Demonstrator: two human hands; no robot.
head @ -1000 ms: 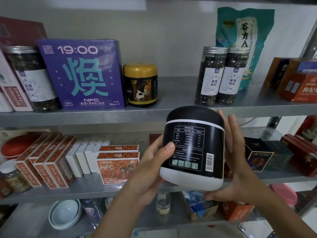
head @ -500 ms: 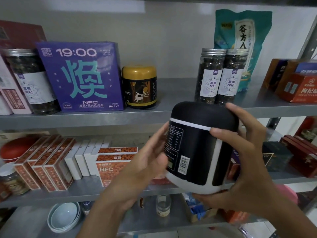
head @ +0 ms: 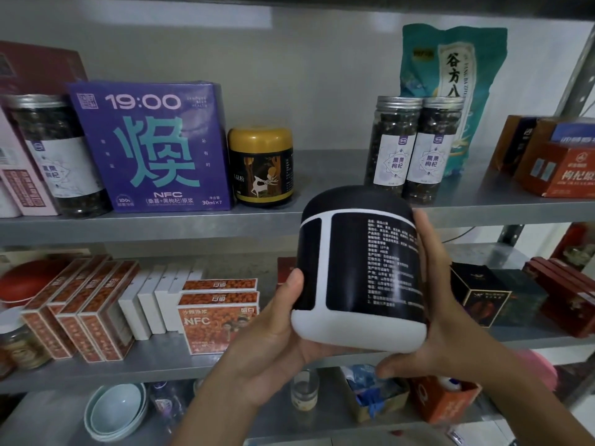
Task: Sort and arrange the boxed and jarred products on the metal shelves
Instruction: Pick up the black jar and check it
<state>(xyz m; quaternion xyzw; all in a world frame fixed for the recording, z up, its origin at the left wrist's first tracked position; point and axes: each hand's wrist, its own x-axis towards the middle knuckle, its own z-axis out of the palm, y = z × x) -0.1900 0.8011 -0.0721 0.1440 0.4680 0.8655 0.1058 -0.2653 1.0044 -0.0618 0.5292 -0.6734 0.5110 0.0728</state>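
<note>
I hold a big black jar with a white base and white label stripes upright in front of the metal shelves. My left hand cups its lower left side, thumb on the black wall. My right hand wraps its right side and bottom. The jar's domed black lid is level with the front edge of the upper shelf. On that shelf stand a purple box, a gold-lidded jar and two tall berry jars.
A teal pouch leans behind the berry jars; orange boxes sit at far right. The middle shelf carries orange and white boxes and dark boxes. Bowls and a small glass jar lie below.
The jar has been turned in my hands: the barcode panel moved out of sight and a text panel now faces me. My right fingers shifted from its front to its right side.
</note>
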